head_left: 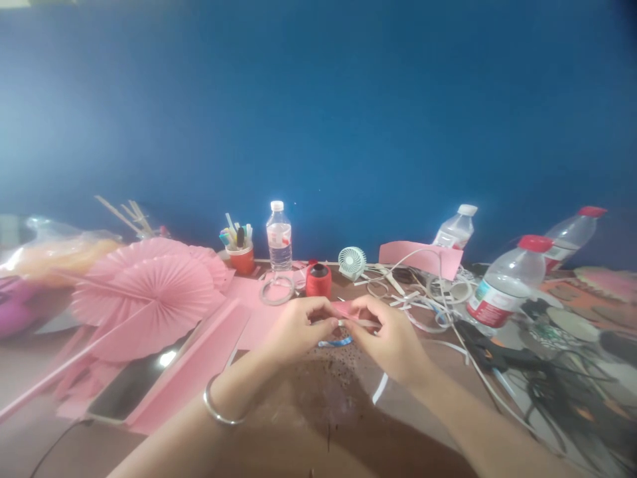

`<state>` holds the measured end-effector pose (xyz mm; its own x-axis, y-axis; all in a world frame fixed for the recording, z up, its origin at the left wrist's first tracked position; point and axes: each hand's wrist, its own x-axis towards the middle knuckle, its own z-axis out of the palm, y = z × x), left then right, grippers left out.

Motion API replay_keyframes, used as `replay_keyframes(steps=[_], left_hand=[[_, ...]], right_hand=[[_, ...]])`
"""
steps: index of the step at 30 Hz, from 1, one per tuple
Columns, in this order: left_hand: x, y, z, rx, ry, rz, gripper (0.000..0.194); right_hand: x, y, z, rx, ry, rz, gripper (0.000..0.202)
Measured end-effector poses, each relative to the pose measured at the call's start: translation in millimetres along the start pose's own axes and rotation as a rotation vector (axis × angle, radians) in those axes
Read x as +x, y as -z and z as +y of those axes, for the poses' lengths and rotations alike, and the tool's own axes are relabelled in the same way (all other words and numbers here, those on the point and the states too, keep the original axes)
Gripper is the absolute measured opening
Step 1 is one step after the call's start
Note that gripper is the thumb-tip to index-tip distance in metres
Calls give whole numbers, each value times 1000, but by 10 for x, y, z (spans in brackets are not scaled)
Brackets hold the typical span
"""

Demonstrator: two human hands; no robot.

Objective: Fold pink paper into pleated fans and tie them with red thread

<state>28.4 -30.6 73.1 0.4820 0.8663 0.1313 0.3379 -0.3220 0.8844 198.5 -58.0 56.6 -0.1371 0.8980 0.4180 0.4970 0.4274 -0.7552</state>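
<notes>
My left hand [304, 325] and my right hand [385, 332] meet over the middle of the table, fingertips almost touching. Both pinch a thin whitish strip [367, 323], largely covered by the fingers. A pink piece [341, 307] shows just behind the fingertips; whether it is joined to the strip I cannot tell. Below them a blue and white band [336, 342] lies on the brown table [318, 405], among small dark specks. Just beyond my left hand stands a red spool [318, 281] with a dark top. A silver bangle circles my left wrist.
Pleated pink paper fans [149, 299] and a dark phone [144, 378] lie at left. Behind are a cup of pens [241, 255], a water bottle [279, 242], a tape roll [277, 291] and a small fan [352, 263]. Cables, paper strips and large bottles [507, 282] crowd the right.
</notes>
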Motion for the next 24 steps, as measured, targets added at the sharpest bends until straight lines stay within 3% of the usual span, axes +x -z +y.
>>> replay_keyframes(steps=[7, 14, 21, 24], left_hand=[[-22, -60, 5, 62, 24, 95, 12], [0, 4, 15, -162, 172, 71, 12], [-17, 31, 13, -244, 119, 71, 19], [23, 169, -58, -198, 107, 141, 16]], right_hand=[[-13, -12, 7, -163, 128, 11, 10], [-58, -61, -8, -11, 117, 80, 9], [-102, -63, -54, 4, 290, 163, 8], [-158, -6, -92, 45, 374, 161, 12]])
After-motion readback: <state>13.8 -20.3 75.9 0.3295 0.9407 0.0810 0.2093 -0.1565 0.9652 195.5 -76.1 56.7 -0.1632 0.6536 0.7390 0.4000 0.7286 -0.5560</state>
